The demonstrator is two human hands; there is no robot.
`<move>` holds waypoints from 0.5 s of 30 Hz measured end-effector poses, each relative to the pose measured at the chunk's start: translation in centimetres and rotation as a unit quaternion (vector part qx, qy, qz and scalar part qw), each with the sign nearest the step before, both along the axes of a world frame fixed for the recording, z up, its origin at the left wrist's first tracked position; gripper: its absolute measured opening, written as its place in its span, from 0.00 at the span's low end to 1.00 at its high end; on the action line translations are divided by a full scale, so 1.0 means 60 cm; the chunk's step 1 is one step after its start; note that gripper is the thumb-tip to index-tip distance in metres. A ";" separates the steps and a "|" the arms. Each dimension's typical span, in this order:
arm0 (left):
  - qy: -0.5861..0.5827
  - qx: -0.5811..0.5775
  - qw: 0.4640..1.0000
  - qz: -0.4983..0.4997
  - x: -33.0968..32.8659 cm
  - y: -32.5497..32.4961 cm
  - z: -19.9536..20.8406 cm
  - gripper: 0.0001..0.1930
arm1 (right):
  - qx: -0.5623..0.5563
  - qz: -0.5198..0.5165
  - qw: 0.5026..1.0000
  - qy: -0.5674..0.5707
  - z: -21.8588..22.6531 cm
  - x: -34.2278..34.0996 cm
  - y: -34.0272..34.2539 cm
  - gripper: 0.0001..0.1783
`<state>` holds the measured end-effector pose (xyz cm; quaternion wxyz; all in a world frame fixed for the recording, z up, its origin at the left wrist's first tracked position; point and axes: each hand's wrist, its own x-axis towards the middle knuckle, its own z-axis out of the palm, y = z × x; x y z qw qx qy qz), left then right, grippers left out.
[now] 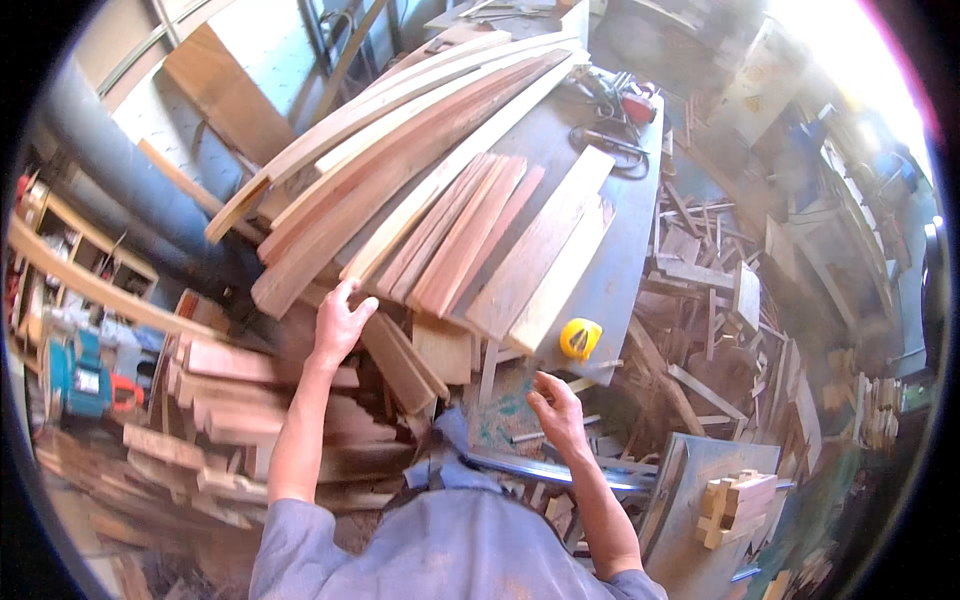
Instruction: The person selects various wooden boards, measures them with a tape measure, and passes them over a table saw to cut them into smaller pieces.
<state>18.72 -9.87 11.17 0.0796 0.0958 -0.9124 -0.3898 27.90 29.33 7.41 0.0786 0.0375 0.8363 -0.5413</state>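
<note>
My left hand (343, 322) is at the near end of a long pale plank (460, 163), fingertips at its edge and thumb held apart. I cannot tell whether it presses on the wood. My right hand (558, 410) hovers in front of the bench edge, loosely curled, with nothing visible in it. Just beyond it, a yellow tape measure (580, 340) rests on the grey bench top (618, 290). Between the hands lie several short reddish boards (470, 235) and two wider pale boards (545, 245), side by side. Longer planks (405, 160) fan out at the far left.
A red power tool (638, 105) with a cord sits at the bench's far right. Offcuts (715, 310) pile up right of the bench. Stacked lumber (235, 400) and a teal machine (80, 372) stand at left. A metal bar (560, 470) crosses near my waist; wood blocks (738, 508) are lower right.
</note>
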 end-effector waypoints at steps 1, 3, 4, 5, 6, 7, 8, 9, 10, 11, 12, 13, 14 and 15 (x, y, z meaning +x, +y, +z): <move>0.019 -0.037 0.999 0.006 -0.035 -0.015 0.004 0.29 | 0.042 0.014 0.998 0.048 0.008 -0.039 -0.016 0.25; 0.043 -0.088 0.995 0.002 -0.110 -0.041 0.009 0.28 | 0.139 0.031 0.983 0.115 0.022 -0.109 -0.045 0.26; 0.065 -0.112 0.992 -0.003 -0.154 -0.054 0.010 0.27 | 0.159 0.031 0.977 0.142 0.025 -0.148 -0.063 0.27; 0.086 -0.133 0.987 -0.009 -0.204 -0.064 0.012 0.26 | 0.178 0.031 0.969 0.168 0.029 -0.194 -0.080 0.28; 0.132 -0.212 0.968 -0.029 -0.256 -0.085 -0.002 0.26 | 0.202 0.037 0.959 0.193 0.033 -0.239 -0.094 0.29; 0.122 -0.217 0.968 -0.027 -0.309 -0.093 -0.003 0.27 | 0.227 0.042 0.958 0.172 0.024 -0.281 -0.104 0.32; 0.111 -0.221 0.969 -0.025 -0.363 -0.100 -0.002 0.28 | 0.256 0.041 0.950 0.176 0.014 -0.320 -0.115 0.33; 0.129 -0.271 0.954 -0.027 -0.418 -0.120 -0.016 0.30 | 0.285 0.042 0.940 0.182 0.009 -0.362 -0.127 0.34; 0.111 -0.265 0.957 -0.031 -0.470 -0.127 -0.015 0.31 | 0.316 0.039 0.929 0.190 0.005 -0.396 -0.132 0.34; 0.093 -0.259 0.961 -0.034 -0.519 -0.132 -0.013 0.32 | 0.346 0.037 0.922 0.169 -0.007 -0.427 -0.135 0.36; 0.077 -0.255 0.963 -0.038 -0.562 -0.139 -0.013 0.33 | 0.368 0.039 0.913 0.170 -0.011 -0.456 -0.138 0.36; 0.106 -0.264 0.958 -0.034 -0.605 -0.152 -0.031 0.36 | 0.389 0.042 0.904 0.173 -0.014 -0.485 -0.142 0.36; 0.088 -0.262 0.960 -0.032 -0.642 -0.162 -0.051 0.38 | 0.409 0.045 0.894 0.177 -0.018 -0.513 -0.145 0.36; 0.065 -0.262 0.962 -0.031 -0.670 -0.163 -0.056 0.39 | 0.410 0.052 0.894 0.175 -0.027 -0.538 -0.144 0.36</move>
